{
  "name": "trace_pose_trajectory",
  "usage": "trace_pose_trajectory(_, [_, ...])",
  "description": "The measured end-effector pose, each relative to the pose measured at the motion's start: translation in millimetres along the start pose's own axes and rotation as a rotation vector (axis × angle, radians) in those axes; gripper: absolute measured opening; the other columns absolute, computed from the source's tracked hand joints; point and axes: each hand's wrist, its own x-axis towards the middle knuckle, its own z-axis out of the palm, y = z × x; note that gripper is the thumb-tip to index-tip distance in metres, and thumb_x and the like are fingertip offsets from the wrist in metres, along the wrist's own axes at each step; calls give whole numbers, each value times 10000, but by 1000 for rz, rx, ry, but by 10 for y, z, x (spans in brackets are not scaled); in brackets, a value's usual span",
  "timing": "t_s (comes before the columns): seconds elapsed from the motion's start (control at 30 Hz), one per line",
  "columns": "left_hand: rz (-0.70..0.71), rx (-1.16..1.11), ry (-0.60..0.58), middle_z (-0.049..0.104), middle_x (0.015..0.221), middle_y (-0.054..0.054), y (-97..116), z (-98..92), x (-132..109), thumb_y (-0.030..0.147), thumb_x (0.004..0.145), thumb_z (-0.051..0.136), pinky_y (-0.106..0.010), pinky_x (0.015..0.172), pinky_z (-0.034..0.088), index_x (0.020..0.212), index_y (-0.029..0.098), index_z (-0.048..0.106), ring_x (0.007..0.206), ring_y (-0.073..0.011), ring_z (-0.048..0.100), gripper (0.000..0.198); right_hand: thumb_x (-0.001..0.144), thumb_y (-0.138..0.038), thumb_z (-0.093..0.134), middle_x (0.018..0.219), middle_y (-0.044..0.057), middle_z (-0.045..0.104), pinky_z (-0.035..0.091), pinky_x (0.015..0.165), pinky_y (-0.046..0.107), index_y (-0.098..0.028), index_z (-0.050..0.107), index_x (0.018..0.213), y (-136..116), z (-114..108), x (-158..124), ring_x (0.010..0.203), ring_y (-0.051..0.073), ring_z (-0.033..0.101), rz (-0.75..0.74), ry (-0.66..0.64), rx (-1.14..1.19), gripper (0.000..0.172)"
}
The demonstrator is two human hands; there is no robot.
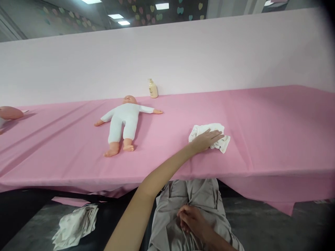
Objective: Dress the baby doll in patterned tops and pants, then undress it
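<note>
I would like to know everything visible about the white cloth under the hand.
The white cloth looks like soft fabric, bunched and wrinkled, with a loose corner sticking out at its right. It lies on the pink table cover, right of the doll; the left hand rests on it, hiding part of it.

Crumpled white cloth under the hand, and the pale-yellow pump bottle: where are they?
Crumpled white cloth (199,129), head view: on its upper-left folds.
Pale-yellow pump bottle (153,91), head view: on the middle of its body.
</note>
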Motion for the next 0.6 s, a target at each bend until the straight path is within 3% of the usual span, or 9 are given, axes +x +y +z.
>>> trace_pose_trajectory(0.17, [-96,22,-40,458,1442,-109,83,195,337,19,924,214,-389,1170,229,1371,78,433,1378,-196,361,501,802,-441,522,524,-23,499,320,466,233,-161,567,757,-490,-57,-117,459,103,431,-170,62,11,288])
trace_pose_trajectory(0.27, [-75,40,-14,449,1451,-93,110,208,375,17,902,275,-380,1146,257,1386,113,423,1379,-201,358,516,876,-418,490,527,-14,521,378,508,257,-167,617,850,-734,-119,-254,496,128,488,-388,294,-23,283])
trace_pose_trajectory(0.37, [-108,18,34,481,1425,-87,32,100,188,172,919,389,-392,1129,278,1385,157,429,1357,-213,387,468,887,-389,504,553,-9,550,420,504,279,-197,637,901,-960,-331,-386,507,154,525,-654,613,-117,234])
trace_pose_trajectory(0.47, [-257,-49,42,498,1404,-117,-144,-48,-122,412,882,502,-389,1113,302,1376,158,437,1313,-239,436,560,877,-361,513,693,19,631,464,518,290,-210,636,927,-1270,-699,-340,594,181,589,-761,841,-367,201])
trace_pose_trajectory(0.53, [-435,-130,22,514,1388,-127,-264,-132,-318,539,801,580,-376,1061,365,1373,155,436,1260,-259,488,704,871,-346,507,955,67,682,520,745,350,-206,634,1026,-1532,-978,-168,855,225,641,-799,959,-698,245])
trace_pose_trajectory(0.6, [-581,-218,1,600,1291,-102,-350,-195,-459,609,788,554,-359,972,431,1321,177,494,1146,-252,570,688,864,-320,492,1161,125,634,434,963,444,-176,597,1153,-1796,-1244,83,1124,287,558,-877,1032,-1053,340])
